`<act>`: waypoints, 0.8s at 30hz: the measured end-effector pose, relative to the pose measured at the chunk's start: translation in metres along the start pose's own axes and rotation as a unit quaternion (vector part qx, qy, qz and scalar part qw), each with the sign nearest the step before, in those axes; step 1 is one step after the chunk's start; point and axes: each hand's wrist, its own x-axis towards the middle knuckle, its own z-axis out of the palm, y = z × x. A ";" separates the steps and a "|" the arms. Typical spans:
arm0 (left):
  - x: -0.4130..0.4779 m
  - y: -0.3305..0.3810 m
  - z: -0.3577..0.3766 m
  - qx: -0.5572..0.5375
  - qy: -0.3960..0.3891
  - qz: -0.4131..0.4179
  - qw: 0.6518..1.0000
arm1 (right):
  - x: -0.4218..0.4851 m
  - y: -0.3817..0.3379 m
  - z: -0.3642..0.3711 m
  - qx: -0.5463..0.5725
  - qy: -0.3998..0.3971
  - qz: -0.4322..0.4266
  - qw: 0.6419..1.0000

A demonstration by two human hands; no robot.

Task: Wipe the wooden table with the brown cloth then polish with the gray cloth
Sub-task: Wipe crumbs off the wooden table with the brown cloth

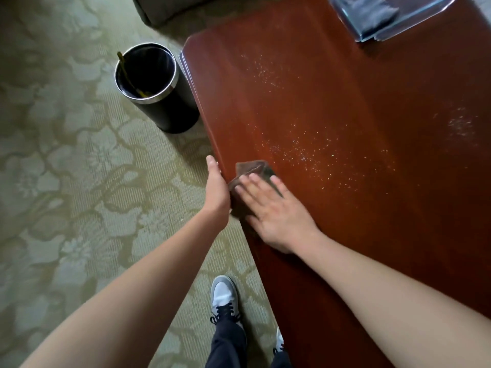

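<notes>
The reddish wooden table [332,83] fills the right of the view, with pale crumbs [305,152] scattered over its middle. My right hand [276,208] lies flat, fingers spread, pressing the brown cloth [252,168] onto the table near its left edge. My left hand [216,187] is held cupped against that edge, just beside the cloth, palm toward the table. The gray cloth [372,9] lies folded in a clear tray [414,25] at the far right of the table.
A black waste bin [156,88] with a metal rim stands on the patterned green carpet close to the table's left edge. My feet in grey and white shoes [224,296] are beside the table. A sofa base [170,9] sits beyond.
</notes>
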 end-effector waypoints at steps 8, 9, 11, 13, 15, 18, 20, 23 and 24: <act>0.019 -0.001 0.003 0.029 -0.012 -0.012 0.999 | -0.006 0.118 -0.039 0.008 -0.023 0.343 0.939; 0.021 0.002 0.002 0.030 -0.013 -0.016 0.999 | -0.003 0.118 -0.040 0.012 -0.024 0.361 0.932; 0.022 0.005 0.003 0.041 -0.006 -0.008 0.999 | 0.003 0.095 -0.038 -0.005 -0.009 0.344 0.939; 0.018 0.005 0.008 0.076 0.027 0.021 0.997 | 0.005 0.056 -0.028 -0.031 -0.021 0.222 0.974; 0.012 0.006 0.015 0.146 0.069 0.074 0.984 | -0.003 0.021 -0.015 -0.025 -0.023 0.103 0.994; 0.008 0.002 0.030 0.247 0.114 0.134 0.953 | -0.018 0.013 -0.008 0.015 -0.008 0.050 0.999; 0.003 -0.001 0.043 0.333 0.140 0.156 0.919 | -0.029 0.031 -0.007 0.005 -0.014 0.021 1.000; -0.005 -0.009 0.064 0.469 0.181 0.166 0.848 | -0.046 0.080 -0.010 -0.029 -0.027 0.041 0.998; -0.007 -0.014 0.068 0.507 0.185 0.176 0.823 | -0.055 0.101 -0.013 -0.042 -0.032 0.068 0.996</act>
